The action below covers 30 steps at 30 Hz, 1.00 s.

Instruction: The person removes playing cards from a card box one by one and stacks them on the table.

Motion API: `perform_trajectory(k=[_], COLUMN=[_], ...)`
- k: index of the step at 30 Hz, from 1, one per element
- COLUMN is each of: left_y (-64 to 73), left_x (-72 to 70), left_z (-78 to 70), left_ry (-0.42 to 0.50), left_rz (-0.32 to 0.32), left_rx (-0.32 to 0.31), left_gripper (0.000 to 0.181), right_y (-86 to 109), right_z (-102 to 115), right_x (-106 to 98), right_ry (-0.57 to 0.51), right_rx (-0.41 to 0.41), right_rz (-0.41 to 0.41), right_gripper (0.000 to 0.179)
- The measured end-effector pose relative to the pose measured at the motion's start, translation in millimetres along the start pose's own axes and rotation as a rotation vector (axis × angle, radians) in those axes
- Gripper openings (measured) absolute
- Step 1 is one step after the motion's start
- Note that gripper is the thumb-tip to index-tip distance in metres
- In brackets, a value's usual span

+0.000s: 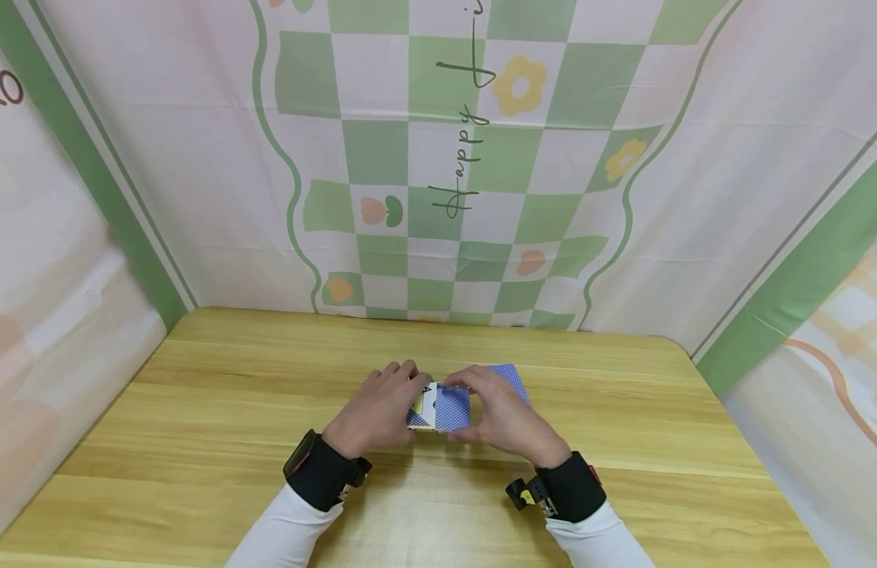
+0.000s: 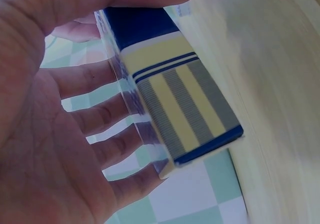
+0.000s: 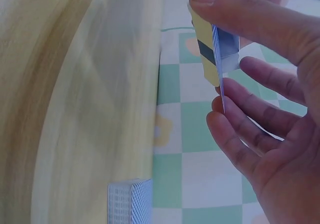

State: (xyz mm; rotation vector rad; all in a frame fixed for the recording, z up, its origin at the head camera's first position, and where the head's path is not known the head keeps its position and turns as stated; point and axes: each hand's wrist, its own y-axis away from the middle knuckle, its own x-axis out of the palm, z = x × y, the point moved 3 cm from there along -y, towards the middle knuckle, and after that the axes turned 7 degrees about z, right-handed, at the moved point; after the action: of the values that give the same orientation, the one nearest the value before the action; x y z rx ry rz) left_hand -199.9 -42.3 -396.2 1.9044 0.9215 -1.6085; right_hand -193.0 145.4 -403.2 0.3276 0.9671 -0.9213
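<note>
Near the middle of the table, my left hand (image 1: 378,406) grips a playing-card box (image 1: 428,412), its thumb on the near side and fingers along the far side. In the left wrist view the box's narrow side (image 2: 185,99) shows blue, cream and grey stripes. The right hand (image 1: 505,414) holds the box's right end, thumb at the near edge and fingertips at the far edge. A thin blue-patterned flap (image 3: 218,59) sticks out there in the right wrist view. Partly hidden behind the right hand, a blue-backed card deck (image 1: 509,377) lies on the table.
The wooden table (image 1: 218,442) ends at the back against a hanging cloth (image 1: 431,260) with green and white checks. More cloth hangs on both sides. Each wrist wears a black strap (image 1: 572,485) with a small camera.
</note>
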Motion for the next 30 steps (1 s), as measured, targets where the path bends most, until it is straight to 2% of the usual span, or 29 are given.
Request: perform_trajectory(k=[7,15,30], left_y=[1.4,2.0,1.6], left_x=[-1.7,-3.7,-1.9], left_z=[1.3,2.8,3.9], left_ry=[0.015,0.022,0.007], left_rz=[0.004,0.005,0.011], left_rx=[-0.003,-0.009,-0.012], left_gripper=[0.071,0.073,0.073], right_y=[2.2,4.7,6.9], right_z=[1.1,0.8,-0.2], right_x=[-2.7,-7.3,-8.9], right_ry=[0.033,0.114,0.16], right_rx=[-0.002,0.034,-0.018], right_rz=[0.003,0.003,0.039], right_gripper=[0.063,0.062,0.06])
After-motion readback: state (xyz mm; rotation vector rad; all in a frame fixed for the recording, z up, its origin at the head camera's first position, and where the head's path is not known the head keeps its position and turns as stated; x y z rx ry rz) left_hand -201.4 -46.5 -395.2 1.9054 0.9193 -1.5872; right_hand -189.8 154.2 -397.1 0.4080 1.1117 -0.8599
